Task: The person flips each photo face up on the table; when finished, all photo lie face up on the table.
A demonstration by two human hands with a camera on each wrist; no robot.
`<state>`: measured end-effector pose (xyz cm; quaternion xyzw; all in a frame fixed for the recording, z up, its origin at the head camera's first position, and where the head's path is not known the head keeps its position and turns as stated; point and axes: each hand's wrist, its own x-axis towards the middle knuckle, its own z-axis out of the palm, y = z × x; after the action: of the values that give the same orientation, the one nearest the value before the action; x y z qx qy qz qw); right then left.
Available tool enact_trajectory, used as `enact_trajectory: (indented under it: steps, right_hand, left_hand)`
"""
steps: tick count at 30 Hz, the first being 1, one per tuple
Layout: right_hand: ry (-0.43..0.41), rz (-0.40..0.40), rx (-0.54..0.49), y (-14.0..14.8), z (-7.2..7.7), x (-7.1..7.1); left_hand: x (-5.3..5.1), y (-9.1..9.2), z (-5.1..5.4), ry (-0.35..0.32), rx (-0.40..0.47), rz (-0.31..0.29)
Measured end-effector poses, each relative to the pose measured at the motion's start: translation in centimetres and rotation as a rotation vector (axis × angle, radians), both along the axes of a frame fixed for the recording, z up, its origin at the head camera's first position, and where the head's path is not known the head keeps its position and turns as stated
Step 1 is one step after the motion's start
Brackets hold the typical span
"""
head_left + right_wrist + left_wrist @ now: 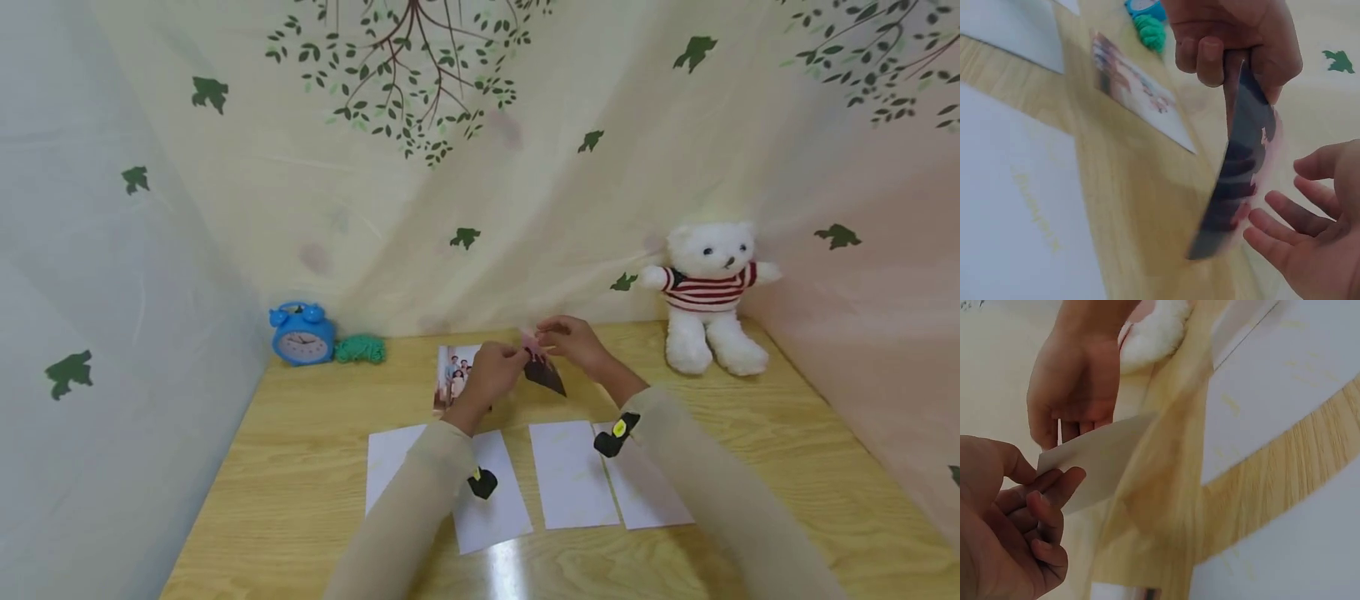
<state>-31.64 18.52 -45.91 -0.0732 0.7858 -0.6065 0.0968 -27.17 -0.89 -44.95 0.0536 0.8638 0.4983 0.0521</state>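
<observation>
A photo print (544, 375), dark at one end and pink at the other, is held up above the back of the table. My left hand (497, 372) pinches it between thumb and forefinger; its plain pale back (1100, 459) shows in the left wrist view. Beside the print is my right hand (572, 342). In the right wrist view the fingers of that right hand (1316, 219) are extended and loose, close to the print's pink side. A second photo (453, 375), of a group of people, lies on the table behind my left forearm, partly hidden.
Several white sheets (573, 475) lie in a row nearer me; one sheet (1016, 187) bears faint yellow writing. A blue alarm clock (302, 335) and a green bundle (360, 349) stand at back left. A white teddy bear (708, 292) sits at back right against the cloth backdrop (375, 250).
</observation>
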Motion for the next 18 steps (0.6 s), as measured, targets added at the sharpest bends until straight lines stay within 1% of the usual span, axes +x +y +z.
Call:
enact_trajectory:
  steps: [2, 3, 4, 6, 8, 9, 10, 11, 13, 15, 18]
  right_hand:
    - [0.024, 0.025, 0.129, -0.1, -0.6, 0.2]
    - [0.037, 0.043, 0.205, -0.2, -0.9, 0.2]
    - [0.052, 0.066, 0.292, -0.3, -1.2, 0.2]
    - [0.092, 0.139, 0.468, -0.6, -1.5, 0.4]
    - [0.127, 0.221, 0.606, -1.1, -1.7, 0.6]
    - [0.16, 0.256, 0.679, -1.3, -1.8, 0.7]
    - [0.184, 0.282, 0.73, -1.5, -1.8, 0.8]
    - [0.202, 0.297, 0.77, -1.6, -1.7, 0.9]
    - [0.215, 0.29, 0.821, -1.6, -1.7, 1.1]
    - [0.224, 0.268, 0.867, -1.3, -1.7, 1.3]
    - [0.224, 0.241, 0.902, -0.9, -1.6, 1.7]
  left_hand:
    - [-0.3, -0.3, -0.5, -0.033, 0.017, -0.013]
    - [-0.4, -0.4, -0.7, -0.043, 0.006, -0.019]
    - [-0.5, -0.6, -1.0, -0.048, -0.016, -0.028]
    - [-0.8, -0.8, -1.6, -0.054, -0.065, -0.044]
    - [-0.9, -1.0, -2.0, -0.048, -0.117, -0.048]
    - [-0.9, -1.1, -2.1, -0.048, -0.138, -0.044]
    - [-0.9, -1.2, -2.1, -0.048, -0.154, -0.039]
    - [-0.8, -1.3, -2.1, -0.049, -0.163, -0.034]
    - [-0.5, -1.5, -1.9, -0.043, -0.183, -0.033]
    - [0.1, -1.7, -1.4, -0.027, -0.192, -0.045]
    - [1.1, -2.3, -0.3, 0.016, -0.205, -0.083]
